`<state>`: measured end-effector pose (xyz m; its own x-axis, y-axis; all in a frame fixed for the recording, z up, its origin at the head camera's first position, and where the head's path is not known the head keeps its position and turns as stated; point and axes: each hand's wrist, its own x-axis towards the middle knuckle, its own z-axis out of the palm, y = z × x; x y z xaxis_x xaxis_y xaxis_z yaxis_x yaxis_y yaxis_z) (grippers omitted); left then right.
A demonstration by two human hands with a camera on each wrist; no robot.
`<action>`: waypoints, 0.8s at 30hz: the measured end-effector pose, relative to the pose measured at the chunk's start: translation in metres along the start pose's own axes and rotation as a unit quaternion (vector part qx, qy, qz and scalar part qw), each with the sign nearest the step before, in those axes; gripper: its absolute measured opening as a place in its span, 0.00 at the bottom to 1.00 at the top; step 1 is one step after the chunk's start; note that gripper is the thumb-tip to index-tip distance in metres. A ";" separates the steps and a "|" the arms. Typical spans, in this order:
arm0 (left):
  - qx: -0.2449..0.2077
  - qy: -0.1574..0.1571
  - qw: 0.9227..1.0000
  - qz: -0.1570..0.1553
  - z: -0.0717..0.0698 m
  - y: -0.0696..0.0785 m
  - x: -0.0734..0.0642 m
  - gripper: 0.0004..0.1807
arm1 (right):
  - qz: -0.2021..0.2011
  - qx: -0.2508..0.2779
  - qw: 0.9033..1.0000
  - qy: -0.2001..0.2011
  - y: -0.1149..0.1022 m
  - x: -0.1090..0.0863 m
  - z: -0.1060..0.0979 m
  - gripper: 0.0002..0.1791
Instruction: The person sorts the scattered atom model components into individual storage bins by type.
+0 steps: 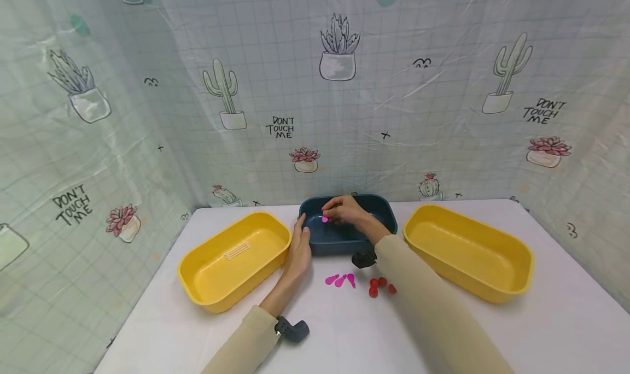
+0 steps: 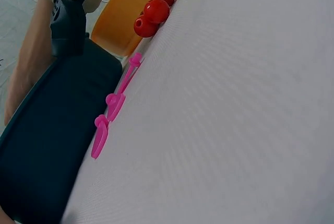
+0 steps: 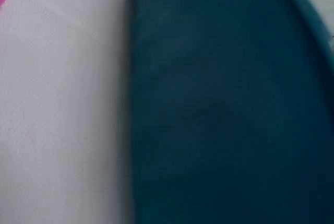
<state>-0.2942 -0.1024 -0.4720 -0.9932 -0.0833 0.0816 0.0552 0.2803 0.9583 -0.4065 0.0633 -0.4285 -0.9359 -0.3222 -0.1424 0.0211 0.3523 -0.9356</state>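
White table [image 1: 344,330]: it lies under all these things.
Yellow left box [image 1: 216,275] and yellow right box [image 1: 465,248]: they stand at both sides of the blue box [image 1: 339,247].
Left hand [image 1: 298,251]: fingers quite straight, resting against the left end of the blue box.
Right hand [image 1: 348,210]: pinches one pink piece [image 1: 325,219] over the blue box; going in or coming out, I cannot tell.
Pale sticks [image 1: 237,251]: together inside the yellow left box, so this part seems done.
Pink pieces [image 1: 340,281]: three lie on the table in front of the blue box, probably left to handle.
Red pieces [image 1: 373,292]: four, right of these, seemingly also left.
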 end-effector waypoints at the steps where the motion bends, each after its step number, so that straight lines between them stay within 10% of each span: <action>1: -0.001 0.000 1.000 0.001 0.000 0.000 0.000 0.29 | 0.001 -0.007 1.000 -0.001 0.001 0.001 0.001 0.14; 24: -0.004 -0.002 1.000 0.004 0.000 0.000 0.000 0.29 | -0.031 -0.155 0.986 -0.044 0.006 0.004 0.011 0.07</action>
<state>-0.2938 -0.1028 -0.4718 -0.9930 -0.0780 0.0882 0.0638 0.2730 0.9599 -0.4060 0.0544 -0.4386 -0.8978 -0.4216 -0.1272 -0.1575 0.5772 -0.8013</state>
